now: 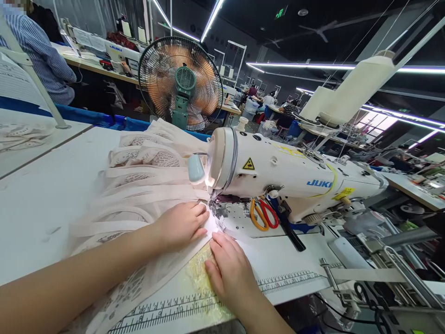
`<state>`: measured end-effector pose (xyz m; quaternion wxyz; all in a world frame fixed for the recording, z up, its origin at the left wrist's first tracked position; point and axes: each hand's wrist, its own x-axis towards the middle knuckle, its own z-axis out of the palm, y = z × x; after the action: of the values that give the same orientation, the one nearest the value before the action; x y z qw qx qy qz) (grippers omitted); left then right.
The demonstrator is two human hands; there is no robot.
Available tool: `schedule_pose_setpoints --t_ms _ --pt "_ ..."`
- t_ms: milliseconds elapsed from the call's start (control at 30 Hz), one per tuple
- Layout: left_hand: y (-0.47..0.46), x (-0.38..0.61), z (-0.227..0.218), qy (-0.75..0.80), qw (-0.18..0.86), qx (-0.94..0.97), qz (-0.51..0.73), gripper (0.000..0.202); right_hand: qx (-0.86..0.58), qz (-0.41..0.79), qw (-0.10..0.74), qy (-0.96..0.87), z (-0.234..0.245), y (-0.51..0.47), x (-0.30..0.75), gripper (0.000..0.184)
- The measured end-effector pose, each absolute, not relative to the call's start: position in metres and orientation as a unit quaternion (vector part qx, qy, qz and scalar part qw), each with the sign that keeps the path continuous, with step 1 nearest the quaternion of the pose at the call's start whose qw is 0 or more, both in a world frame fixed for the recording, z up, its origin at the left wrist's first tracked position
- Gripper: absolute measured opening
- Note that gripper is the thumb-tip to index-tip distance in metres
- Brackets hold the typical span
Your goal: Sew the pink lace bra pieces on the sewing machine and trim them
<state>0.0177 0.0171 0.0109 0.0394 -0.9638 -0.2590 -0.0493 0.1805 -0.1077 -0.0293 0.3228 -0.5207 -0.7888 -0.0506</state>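
Observation:
My left hand (181,225) lies flat, fingers together and stretched out, on pale pink lace fabric (146,185) just left of the needle area (216,208) of a white Juki sewing machine (288,178). My right hand (229,269) rests flat on the fabric's near edge in front of the needle, fingers extended toward it. The machine's lamp lights the cloth between both hands. A printed ruler strip (194,304) runs along the table's front edge under my right hand.
Orange-and-red scissors (264,215) lie under the machine arm. A standing fan (181,83) is behind the fabric pile. Thread cones (358,88) stand to the right. A person in a striped shirt (41,55) sits at far left; others work in the background.

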Motion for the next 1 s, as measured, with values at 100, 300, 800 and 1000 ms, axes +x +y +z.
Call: schedule_pose_setpoints --t_ms 100,300,800,1000 --pt "0.015 0.019 0.018 -0.265 0.029 -0.963 -0.034 0.025 -0.523 -0.05 0.323 -0.787 -0.03 -0.108 0.181 0.028" --pt "0.019 0.019 0.018 -0.267 0.019 -0.963 -0.026 0.023 -0.536 -0.037 0.304 -0.787 -0.033 -0.109 0.181 0.031" --pt "0.055 0.02 0.028 -0.186 0.049 -0.979 -0.071 0.029 -0.582 0.039 0.228 -0.78 -0.022 -0.105 0.181 0.041" --pt "0.038 0.014 0.021 -0.119 0.006 -0.991 -0.061 0.021 -0.579 0.036 0.234 -0.78 -0.019 -0.104 0.181 0.04"
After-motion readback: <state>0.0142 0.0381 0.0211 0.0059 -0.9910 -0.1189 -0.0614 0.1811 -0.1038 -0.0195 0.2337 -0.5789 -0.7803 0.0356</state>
